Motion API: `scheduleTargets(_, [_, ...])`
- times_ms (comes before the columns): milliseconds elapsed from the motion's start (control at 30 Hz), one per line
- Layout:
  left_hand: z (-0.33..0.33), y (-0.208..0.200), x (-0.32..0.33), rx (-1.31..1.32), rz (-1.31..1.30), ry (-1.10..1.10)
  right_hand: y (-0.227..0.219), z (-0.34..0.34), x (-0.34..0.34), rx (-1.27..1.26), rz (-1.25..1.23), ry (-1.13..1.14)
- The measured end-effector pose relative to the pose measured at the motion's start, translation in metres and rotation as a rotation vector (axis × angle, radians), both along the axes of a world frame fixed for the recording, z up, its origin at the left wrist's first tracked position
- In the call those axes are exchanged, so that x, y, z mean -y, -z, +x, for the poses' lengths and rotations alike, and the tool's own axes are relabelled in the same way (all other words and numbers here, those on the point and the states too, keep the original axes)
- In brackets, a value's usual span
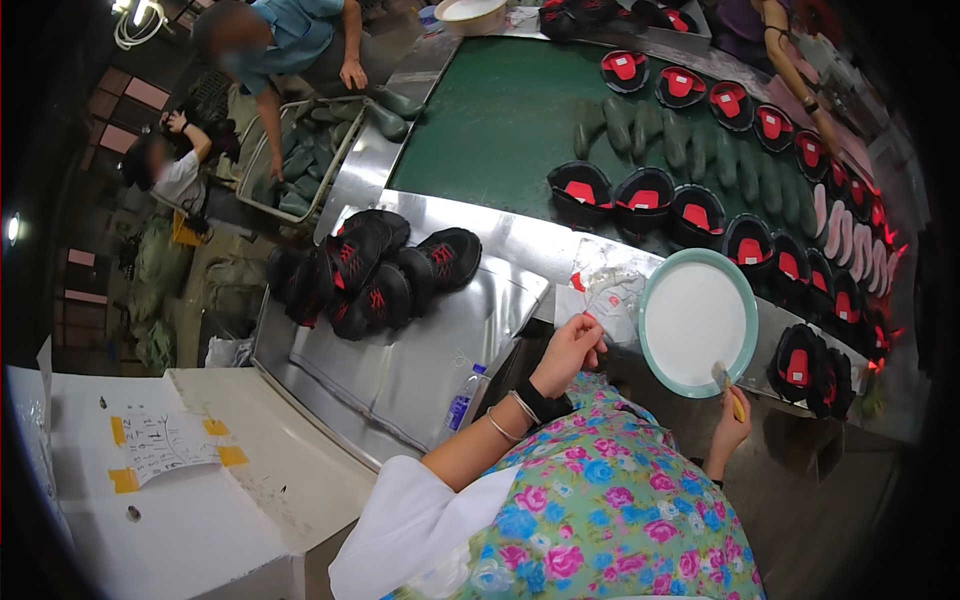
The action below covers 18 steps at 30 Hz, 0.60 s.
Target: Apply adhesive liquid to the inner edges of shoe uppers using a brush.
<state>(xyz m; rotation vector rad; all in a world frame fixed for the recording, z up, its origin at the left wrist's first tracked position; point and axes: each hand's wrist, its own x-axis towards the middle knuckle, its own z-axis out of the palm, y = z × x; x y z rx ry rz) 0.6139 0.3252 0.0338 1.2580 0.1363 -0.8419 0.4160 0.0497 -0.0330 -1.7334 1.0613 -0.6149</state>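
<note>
My right hand (732, 432) grips the yellow handle of a brush (722, 374). The brush's bristle end lies over the near rim of a round teal basin (650, 355), which holds a smooth white substance. To the left of the basin, my left hand (575, 352) is closed with its fingers pinched together. A bit of red shows at those fingertips, but what they hold, if anything, is too small to make out. Just beyond this hand lies a clear, crumpled plastic bag (612, 300) with red print.
Several black shoes (375, 285) are piled on a metal tray (420, 365) beside a water bottle (466, 398). A green conveyor belt (480, 130) carries rows of red-lined shoe uppers, dark green shoe lasts (676, 140) and pink insoles (846, 240). Co-workers reach in from the far left and right.
</note>
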Motion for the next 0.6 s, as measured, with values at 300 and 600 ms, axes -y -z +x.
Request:
scheduleTargets(300, [0.010, 0.004, -0.026, 0.019, 0.023, -0.121, 0.007, -0.001, 0.000, -0.032, 0.003, -0.043])
scheduleTargets(600, [0.019, 0.011, -0.043, -0.025, 0.002, -0.256, 0.028, -0.004, -0.006, -0.020, 0.133, -0.041])
